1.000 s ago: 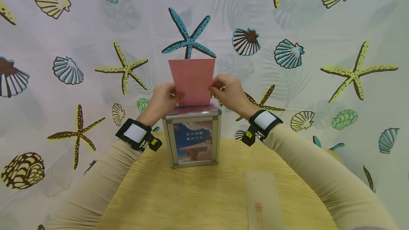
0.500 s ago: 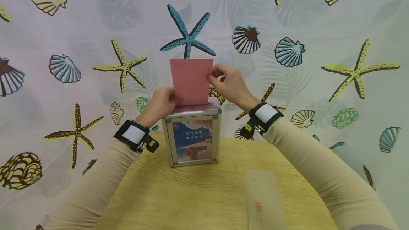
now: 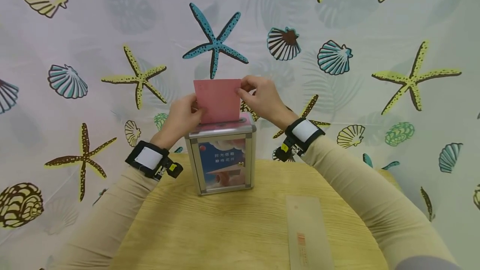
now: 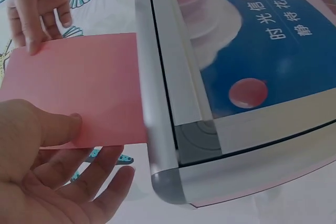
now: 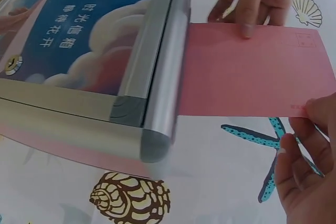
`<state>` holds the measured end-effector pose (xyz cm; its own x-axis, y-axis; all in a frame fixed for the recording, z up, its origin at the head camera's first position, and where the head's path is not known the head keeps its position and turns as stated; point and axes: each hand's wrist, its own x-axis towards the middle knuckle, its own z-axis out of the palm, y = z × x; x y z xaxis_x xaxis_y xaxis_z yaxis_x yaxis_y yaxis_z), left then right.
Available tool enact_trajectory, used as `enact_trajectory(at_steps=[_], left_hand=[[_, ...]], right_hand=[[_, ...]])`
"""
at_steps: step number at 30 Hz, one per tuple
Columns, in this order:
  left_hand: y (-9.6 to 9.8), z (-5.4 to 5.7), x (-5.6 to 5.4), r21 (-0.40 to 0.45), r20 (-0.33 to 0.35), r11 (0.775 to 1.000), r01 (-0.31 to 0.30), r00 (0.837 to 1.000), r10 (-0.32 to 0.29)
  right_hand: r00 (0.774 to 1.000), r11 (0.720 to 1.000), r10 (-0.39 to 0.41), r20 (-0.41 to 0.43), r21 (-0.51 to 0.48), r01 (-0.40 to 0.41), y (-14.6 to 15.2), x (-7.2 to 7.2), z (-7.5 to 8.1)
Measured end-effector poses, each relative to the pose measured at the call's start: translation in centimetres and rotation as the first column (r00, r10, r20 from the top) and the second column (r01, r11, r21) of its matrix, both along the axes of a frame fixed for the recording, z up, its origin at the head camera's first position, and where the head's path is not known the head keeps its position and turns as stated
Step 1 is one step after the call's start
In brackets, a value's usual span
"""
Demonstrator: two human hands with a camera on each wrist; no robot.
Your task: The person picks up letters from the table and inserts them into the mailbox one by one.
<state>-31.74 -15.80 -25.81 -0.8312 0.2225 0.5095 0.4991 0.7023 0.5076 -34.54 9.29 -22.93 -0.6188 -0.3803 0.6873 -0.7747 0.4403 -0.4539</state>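
A pink envelope (image 3: 219, 100) stands upright at the slot on top of a metal-framed letter box (image 3: 221, 163), its lower end hidden in the slot. My left hand (image 3: 181, 119) pinches the envelope's left edge low down, thumb on the near face. Higher up, near the top right corner, my right hand (image 3: 263, 98) pinches the right edge between thumb and fingers. The left wrist view shows the left thumb flat on the pink paper (image 4: 94, 87). In the right wrist view, printed marks show at the envelope's (image 5: 252, 72) outer corners.
A brown envelope (image 3: 308, 232) with red print lies on the wooden table (image 3: 225, 228), right of the box. Behind the table hangs a curtain (image 3: 157, 20) patterned with shells and starfish. The box has a small lock (image 3: 241, 163) on its front door.
The pink envelope has sunk lower into the box's slot. My right hand has slid up towards its top corner and then come down with it. The head view has shifted slightly.
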Motion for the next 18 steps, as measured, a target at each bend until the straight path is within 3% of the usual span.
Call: enact_trajectory(at_steps=[5,11,15,18], left_hand=[[-0.3,-0.1,-0.1,0.004,-0.021,1.000,0.001,1.000,-0.001],[-0.5,-0.8,-0.4,-0.020,0.020,1.000,-0.002,1.000,0.003],[-0.4,-0.9,-0.5,-0.007,0.016,1.000,-0.005,1.000,0.005],[-0.2,-0.7,-0.5,0.005,-0.009,1.000,-0.014,1.000,0.014]], right_hand=[[1.000,0.999,-0.012,0.009,0.043,0.012,-0.3,0.0,-0.4],[0.999,1.000,0.000,-0.043,0.006,0.000,-0.6,0.1,0.4],[0.997,0.997,-0.007,-0.078,0.070,0.012,-0.5,-0.2,0.1],[0.998,0.992,-0.008,-0.059,0.123,0.016,-0.4,-0.4,-0.8]])
